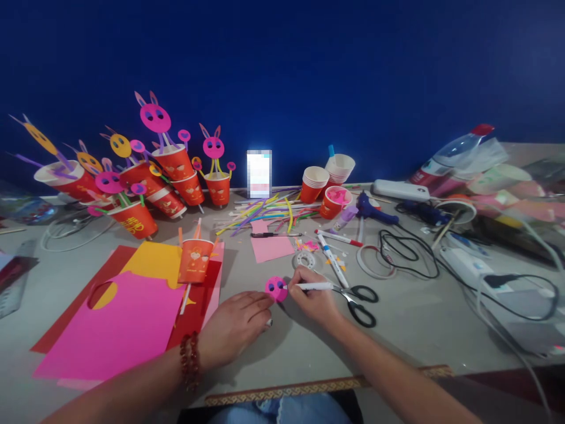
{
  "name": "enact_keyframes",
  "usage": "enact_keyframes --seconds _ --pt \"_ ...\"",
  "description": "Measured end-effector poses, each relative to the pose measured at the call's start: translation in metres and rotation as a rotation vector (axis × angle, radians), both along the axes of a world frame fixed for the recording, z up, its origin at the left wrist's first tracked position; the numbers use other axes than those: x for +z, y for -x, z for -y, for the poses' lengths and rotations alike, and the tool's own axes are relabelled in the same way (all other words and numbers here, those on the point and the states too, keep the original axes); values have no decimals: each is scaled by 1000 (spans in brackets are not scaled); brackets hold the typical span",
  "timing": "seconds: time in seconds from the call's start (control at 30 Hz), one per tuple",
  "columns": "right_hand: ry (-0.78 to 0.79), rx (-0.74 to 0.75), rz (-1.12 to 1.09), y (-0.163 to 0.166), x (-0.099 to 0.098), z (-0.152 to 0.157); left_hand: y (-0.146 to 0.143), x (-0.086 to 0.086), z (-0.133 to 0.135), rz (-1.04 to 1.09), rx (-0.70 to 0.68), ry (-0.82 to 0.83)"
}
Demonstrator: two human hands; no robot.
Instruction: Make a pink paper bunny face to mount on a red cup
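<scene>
A round pink paper face (pixel 277 289) with dark purple eyes lies on the table between my hands. My left hand (pixel 242 323) is closed at its left edge, its fingertips holding it down. Near the left thumb shows a small light-and-dark spot that I cannot make out. My right hand (pixel 314 296) is closed around a white marker pen (pixel 316 286), its tip at the face's right eye. Beside that hand lie black-handled scissors (pixel 362 305). A second white marker with a blue end (pixel 332 259) and a roll of tape (pixel 305 259) lie just beyond.
Pink, yellow and red paper sheets (pixel 119 330) lie at left, with a red cup (pixel 194 261) on them. Behind stand several cups with paper rabbit faces (pixel 214 147). Pipe cleaners (pixel 265 213), a glue gun (pixel 375 209), cables (pixel 408 259) and a power strip (pixel 463 265) spread across the back and right.
</scene>
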State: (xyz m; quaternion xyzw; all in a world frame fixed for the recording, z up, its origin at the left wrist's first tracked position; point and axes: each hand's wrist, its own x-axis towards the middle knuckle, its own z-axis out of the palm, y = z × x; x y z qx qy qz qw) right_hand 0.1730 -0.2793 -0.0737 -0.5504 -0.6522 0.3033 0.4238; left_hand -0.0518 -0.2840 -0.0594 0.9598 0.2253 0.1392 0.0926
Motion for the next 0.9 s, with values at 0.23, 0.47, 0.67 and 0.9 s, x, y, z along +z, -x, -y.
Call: enact_keyframes --seconds 0.23,0.47,0.67,0.9 --pt "-1 12 -11 -1 -2 0 0 1 0 -3 -6 -2" --pt "7 10 -18 -1 -2 0 0 1 0 -3 4 5" --pt "12 -1 -14 -1 -2 0 0 0 0 -13 -5 4" --pt "14 -7 -22 0 -1 0 -1 2 0 -4 2 -2"
